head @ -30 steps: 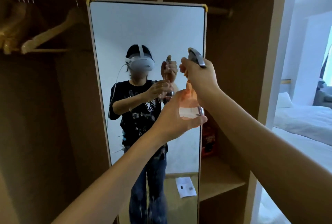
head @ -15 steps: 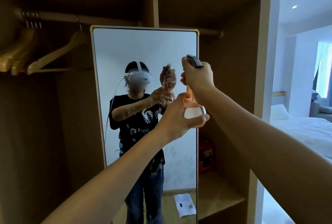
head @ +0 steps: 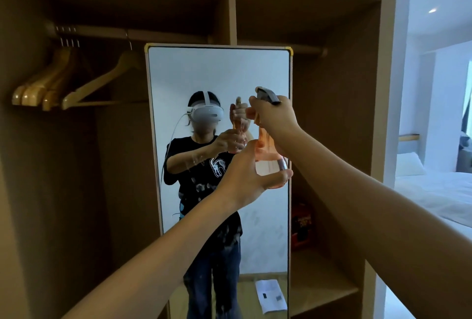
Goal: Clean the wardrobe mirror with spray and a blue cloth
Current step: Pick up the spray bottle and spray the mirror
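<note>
I see the open wooden wardrobe (head: 332,114) with the tall mirror (head: 217,76) standing inside, wooden hangers (head: 76,81) on the rail to its left. Raised before the glass is the pink spray bottle (head: 268,162): my left hand (head: 245,175) cups its base, my right hand (head: 273,116) grips the grey trigger head (head: 268,95).
</note>
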The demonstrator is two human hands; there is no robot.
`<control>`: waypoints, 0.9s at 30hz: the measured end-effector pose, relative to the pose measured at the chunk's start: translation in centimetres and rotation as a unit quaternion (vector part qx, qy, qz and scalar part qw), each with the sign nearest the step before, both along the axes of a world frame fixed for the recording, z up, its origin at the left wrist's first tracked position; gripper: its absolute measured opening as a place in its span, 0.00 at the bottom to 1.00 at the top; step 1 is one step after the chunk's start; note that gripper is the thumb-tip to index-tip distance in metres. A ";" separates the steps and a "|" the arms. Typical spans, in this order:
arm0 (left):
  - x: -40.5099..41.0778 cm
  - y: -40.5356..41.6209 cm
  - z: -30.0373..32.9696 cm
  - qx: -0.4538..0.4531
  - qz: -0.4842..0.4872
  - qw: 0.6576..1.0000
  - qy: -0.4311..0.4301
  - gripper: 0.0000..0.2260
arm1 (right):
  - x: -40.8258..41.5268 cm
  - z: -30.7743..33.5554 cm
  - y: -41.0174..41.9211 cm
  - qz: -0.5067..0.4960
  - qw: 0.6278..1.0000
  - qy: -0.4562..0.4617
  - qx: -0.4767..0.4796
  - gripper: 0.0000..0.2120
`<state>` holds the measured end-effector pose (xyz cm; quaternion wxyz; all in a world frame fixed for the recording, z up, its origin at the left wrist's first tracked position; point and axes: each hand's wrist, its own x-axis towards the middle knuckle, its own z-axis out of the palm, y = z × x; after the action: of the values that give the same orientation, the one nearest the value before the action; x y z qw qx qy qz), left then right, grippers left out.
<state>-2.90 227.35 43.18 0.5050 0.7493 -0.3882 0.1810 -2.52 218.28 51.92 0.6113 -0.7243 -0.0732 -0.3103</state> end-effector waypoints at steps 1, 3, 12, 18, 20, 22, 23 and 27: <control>-0.1 0.3 0.0 -0.001 0.000 1.000 0.002 0.20 | 0.2 -0.1 0.2 0.004 1.000 -0.002 0.007 0.10; -0.2 0.9 0.1 0.000 0.008 1.000 -0.003 0.18 | 0.4 -0.1 0.8 0.006 1.000 -0.004 0.023 0.12; -0.5 2.6 0.1 0.011 0.027 1.000 0.003 0.16 | 1.0 -0.5 2.7 -0.005 0.999 -0.012 0.042 0.15; -0.6 4.2 0.1 -0.003 0.050 0.999 0.007 0.15 | 1.2 -0.2 4.5 0.031 0.999 -0.006 0.012 0.13; -0.8 4.9 0.4 -0.008 0.044 0.999 -0.002 0.15 | 1.5 -0.2 5.2 0.045 0.999 -0.014 0.012 0.12; -1.1 5.5 0.6 -0.005 0.042 0.999 -0.008 0.19 | 1.6 -0.1 5.9 0.062 0.998 -0.015 0.022 0.11; -1.2 5.8 0.7 -0.003 0.042 0.999 -0.005 0.19 | 1.7 -0.1 6.2 0.068 0.997 -0.014 0.034 0.11; -0.9 6.8 0.4 0.003 0.073 0.997 -0.009 0.16 | 2.1 0.0 7.3 0.075 0.996 -0.011 0.043 0.13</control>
<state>-3.78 234.13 43.57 0.4848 0.7754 -0.3376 0.2231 -0.39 225.56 51.88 0.6622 -0.6866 -0.1205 -0.2748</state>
